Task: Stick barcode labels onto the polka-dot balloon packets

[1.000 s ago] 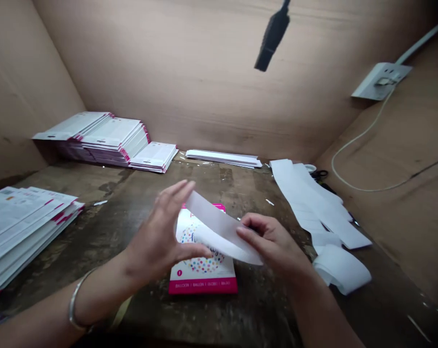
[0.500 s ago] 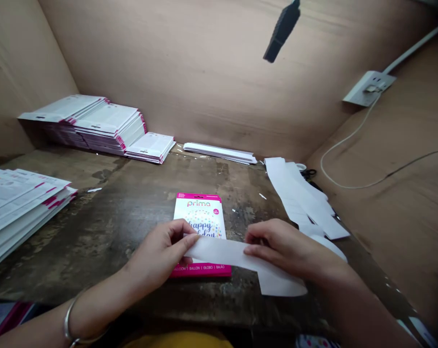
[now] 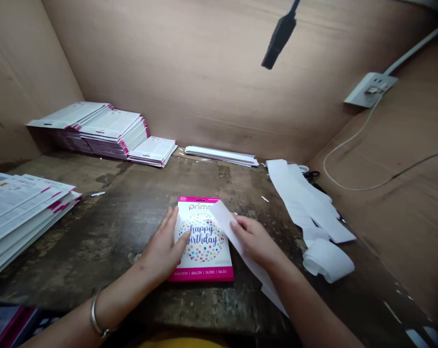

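Observation:
A pink and white balloon packet (image 3: 203,239) printed "happy birthday" lies flat on the worn wooden table (image 3: 132,212) in front of me. My left hand (image 3: 164,249) rests on the packet's left edge with its fingers stretched out, the thumb lying on the printed face. My right hand (image 3: 253,239) grips a long white paper strip (image 3: 226,222) at the packet's right edge. The strip's upper end lies over the packet's top right corner, and its lower end trails under my right wrist toward the table's front edge.
Stacks of white and pink packets sit at the left (image 3: 19,212) and at the back left (image 3: 103,130). A flat white pile (image 3: 222,155) lies by the back wall. Loose white strips and a paper roll (image 3: 325,258) lie at the right. Cardboard walls surround the table; a socket (image 3: 371,89) hangs on the right wall.
My left hand has let go of the strip's end and moved onto the packet. My right hand has swung the strip from across the packet's lower part to its right side.

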Demonstrator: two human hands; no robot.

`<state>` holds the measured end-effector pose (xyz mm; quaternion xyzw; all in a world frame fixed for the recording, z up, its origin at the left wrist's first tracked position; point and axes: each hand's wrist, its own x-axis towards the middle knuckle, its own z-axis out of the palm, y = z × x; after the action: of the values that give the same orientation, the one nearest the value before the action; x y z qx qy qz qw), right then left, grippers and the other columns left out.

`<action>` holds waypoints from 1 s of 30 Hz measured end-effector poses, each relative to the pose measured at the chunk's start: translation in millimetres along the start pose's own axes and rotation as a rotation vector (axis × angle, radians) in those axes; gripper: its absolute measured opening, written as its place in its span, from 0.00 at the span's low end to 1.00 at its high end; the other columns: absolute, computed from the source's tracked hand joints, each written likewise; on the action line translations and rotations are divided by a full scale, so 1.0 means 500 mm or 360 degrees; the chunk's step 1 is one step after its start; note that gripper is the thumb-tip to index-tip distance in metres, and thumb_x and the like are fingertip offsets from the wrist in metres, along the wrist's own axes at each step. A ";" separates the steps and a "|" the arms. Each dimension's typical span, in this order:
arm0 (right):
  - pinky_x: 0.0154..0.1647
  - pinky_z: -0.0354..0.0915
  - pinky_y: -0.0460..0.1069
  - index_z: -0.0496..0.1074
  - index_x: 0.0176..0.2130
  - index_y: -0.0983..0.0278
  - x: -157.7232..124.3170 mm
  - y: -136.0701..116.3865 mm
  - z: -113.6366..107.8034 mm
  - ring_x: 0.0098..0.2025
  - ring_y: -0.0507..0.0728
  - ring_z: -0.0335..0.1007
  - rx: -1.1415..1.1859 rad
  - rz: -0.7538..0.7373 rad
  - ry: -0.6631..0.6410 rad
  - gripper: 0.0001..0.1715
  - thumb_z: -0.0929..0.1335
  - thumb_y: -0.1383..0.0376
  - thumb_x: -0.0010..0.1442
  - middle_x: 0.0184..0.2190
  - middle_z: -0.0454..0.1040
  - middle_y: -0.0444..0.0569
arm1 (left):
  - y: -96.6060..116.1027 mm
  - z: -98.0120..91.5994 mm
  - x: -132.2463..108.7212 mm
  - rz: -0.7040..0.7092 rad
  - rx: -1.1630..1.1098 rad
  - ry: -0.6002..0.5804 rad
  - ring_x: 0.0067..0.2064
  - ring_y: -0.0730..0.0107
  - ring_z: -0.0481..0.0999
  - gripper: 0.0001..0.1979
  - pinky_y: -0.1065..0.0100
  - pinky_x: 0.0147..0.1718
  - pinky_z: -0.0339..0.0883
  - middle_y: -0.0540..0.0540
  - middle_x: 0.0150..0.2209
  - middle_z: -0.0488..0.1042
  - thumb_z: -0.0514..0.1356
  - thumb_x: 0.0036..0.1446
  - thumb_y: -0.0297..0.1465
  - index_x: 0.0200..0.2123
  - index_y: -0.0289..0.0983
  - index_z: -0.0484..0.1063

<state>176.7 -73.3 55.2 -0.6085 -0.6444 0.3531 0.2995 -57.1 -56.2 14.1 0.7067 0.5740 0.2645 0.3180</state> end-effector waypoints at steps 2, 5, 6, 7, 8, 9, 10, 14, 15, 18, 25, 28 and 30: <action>0.43 0.64 0.50 0.73 0.38 0.65 -0.002 0.000 0.027 0.42 0.60 0.71 -0.0069 -0.0022 0.0016 0.17 0.60 0.59 0.61 0.42 0.76 0.52 | 0.003 0.017 -0.006 0.0045 0.0098 -0.0077 0.66 0.54 0.46 0.35 0.53 0.62 0.47 0.30 0.66 0.43 0.49 0.58 0.39 0.64 0.24 0.47; 0.44 0.63 0.50 0.71 0.33 0.65 -0.011 -0.011 0.054 0.43 0.59 0.70 -0.0179 -0.0031 0.0071 0.15 0.59 0.62 0.61 0.45 0.74 0.55 | 0.017 0.033 -0.012 0.0021 0.0220 -0.0120 0.66 0.51 0.47 0.33 0.53 0.61 0.50 0.29 0.67 0.40 0.48 0.59 0.36 0.63 0.25 0.49; 0.44 0.62 0.50 0.70 0.31 0.64 -0.013 -0.014 0.057 0.44 0.59 0.70 -0.0211 -0.0029 0.0084 0.14 0.59 0.62 0.61 0.45 0.74 0.55 | 0.020 0.037 -0.012 0.0017 0.0259 -0.0118 0.66 0.50 0.47 0.32 0.53 0.61 0.50 0.29 0.67 0.40 0.48 0.59 0.35 0.63 0.25 0.50; 0.44 0.62 0.50 0.69 0.30 0.64 -0.014 -0.015 0.058 0.44 0.59 0.70 -0.0238 -0.0026 0.0087 0.14 0.59 0.63 0.61 0.46 0.73 0.56 | 0.022 0.039 -0.011 0.0022 0.0296 -0.0118 0.66 0.50 0.48 0.31 0.53 0.61 0.51 0.28 0.66 0.40 0.48 0.59 0.34 0.63 0.25 0.51; 0.43 0.62 0.50 0.68 0.28 0.64 -0.014 -0.014 0.056 0.44 0.59 0.70 -0.0262 -0.0022 0.0086 0.14 0.59 0.63 0.61 0.46 0.73 0.56 | 0.021 0.040 -0.011 0.0030 0.0323 -0.0122 0.66 0.50 0.49 0.30 0.53 0.61 0.51 0.28 0.66 0.41 0.49 0.59 0.33 0.62 0.25 0.52; 0.43 0.62 0.49 0.68 0.27 0.63 -0.013 -0.013 0.051 0.45 0.59 0.70 -0.0284 -0.0016 0.0086 0.15 0.59 0.63 0.61 0.46 0.73 0.56 | 0.020 0.040 -0.010 0.0037 0.0335 -0.0130 0.65 0.49 0.49 0.30 0.53 0.60 0.51 0.27 0.66 0.41 0.49 0.59 0.33 0.62 0.25 0.52; 0.44 0.62 0.50 0.68 0.27 0.63 -0.013 -0.012 0.043 0.46 0.60 0.69 -0.0306 -0.0008 0.0094 0.15 0.59 0.63 0.61 0.47 0.73 0.56 | 0.018 0.037 -0.011 0.0042 0.0330 -0.0133 0.65 0.49 0.49 0.30 0.52 0.60 0.51 0.27 0.66 0.41 0.49 0.59 0.33 0.62 0.24 0.52; 0.42 0.61 0.50 0.68 0.30 0.64 -0.017 -0.031 0.001 0.45 0.60 0.68 -0.0381 0.0024 0.0194 0.14 0.59 0.61 0.62 0.42 0.74 0.55 | 0.035 0.002 -0.018 0.0186 0.0168 0.0126 0.66 0.49 0.44 0.34 0.49 0.61 0.48 0.31 0.67 0.42 0.51 0.59 0.39 0.64 0.28 0.47; 0.38 0.61 0.49 0.67 0.29 0.63 -0.021 -0.044 -0.010 0.39 0.58 0.69 -0.0375 0.0004 0.0136 0.15 0.59 0.60 0.63 0.37 0.74 0.51 | 0.049 -0.012 -0.021 0.0251 0.0088 0.0198 0.66 0.49 0.48 0.36 0.49 0.60 0.50 0.33 0.66 0.47 0.54 0.58 0.41 0.64 0.31 0.48; 0.26 0.56 0.45 0.64 0.26 0.63 -0.035 -0.082 -0.042 0.27 0.51 0.61 -0.0309 -0.0153 -0.0384 0.17 0.60 0.58 0.64 0.24 0.66 0.42 | 0.097 -0.052 -0.028 0.0261 -0.0352 -0.0064 0.48 0.56 0.72 0.26 0.59 0.46 0.68 0.40 0.46 0.73 0.58 0.54 0.42 0.53 0.35 0.66; 0.35 0.61 0.51 0.70 0.31 0.64 -0.021 -0.072 -0.108 0.33 0.58 0.67 -0.1103 -0.0189 -0.0303 0.08 0.65 0.63 0.59 0.29 0.72 0.49 | 0.107 -0.060 -0.030 -0.0228 -0.0899 -0.0313 0.23 0.76 0.66 0.11 0.75 0.22 0.59 0.54 0.20 0.65 0.59 0.54 0.36 0.25 0.35 0.67; 0.51 0.56 0.59 0.71 0.41 0.66 -0.024 -0.086 -0.068 0.48 0.65 0.63 -0.1313 -0.0584 0.0174 0.11 0.63 0.64 0.61 0.42 0.73 0.57 | 0.093 -0.043 -0.025 -0.0235 -0.0896 -0.0206 0.23 0.76 0.65 0.11 0.75 0.23 0.58 0.54 0.20 0.65 0.59 0.54 0.36 0.25 0.35 0.67; 0.49 0.58 0.56 0.69 0.44 0.65 -0.032 -0.101 -0.019 0.47 0.62 0.64 -0.1061 -0.0671 0.0040 0.12 0.61 0.63 0.63 0.42 0.73 0.55 | 0.090 -0.038 -0.022 -0.0182 -0.0914 -0.0187 0.24 0.75 0.67 0.10 0.74 0.23 0.59 0.53 0.21 0.67 0.59 0.55 0.36 0.26 0.35 0.68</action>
<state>156.7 -88.8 102.9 -0.5310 -0.8309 0.0479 0.1593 -44.7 -70.6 60.3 0.5684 0.4952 0.3562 0.5521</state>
